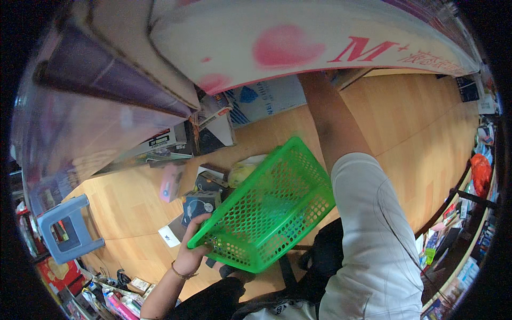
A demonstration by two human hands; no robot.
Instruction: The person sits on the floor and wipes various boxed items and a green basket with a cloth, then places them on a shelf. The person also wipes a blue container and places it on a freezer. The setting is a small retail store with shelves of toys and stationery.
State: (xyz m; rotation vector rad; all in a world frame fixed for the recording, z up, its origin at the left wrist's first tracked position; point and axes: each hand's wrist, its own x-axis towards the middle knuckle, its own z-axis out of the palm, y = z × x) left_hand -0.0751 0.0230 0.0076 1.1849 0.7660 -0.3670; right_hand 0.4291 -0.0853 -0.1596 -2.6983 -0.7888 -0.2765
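My left hand [192, 252] grips the near left rim of a green perforated plastic basket [260, 256], with a bracelet on the wrist. The basket hangs tilted in front of my lap; whether anything lies in it I cannot tell through the holes. My right arm [332, 116] stretches away past the basket's right end, and its hand is out of view behind a large white board with pink print [224, 44]. Beside the basket, a dark box with a headphone picture [200, 205] and a pink box [171, 182] sit on the wooden floor.
A blue plastic stool [74, 236] stands at left. Clear plastic sheeting [96, 132] spans the upper left. Several packaged goods [116, 300] crowd the lower left, and stocked shelving [452, 240] curves along the right. A white-and-blue package [272, 100] lies beneath the board.
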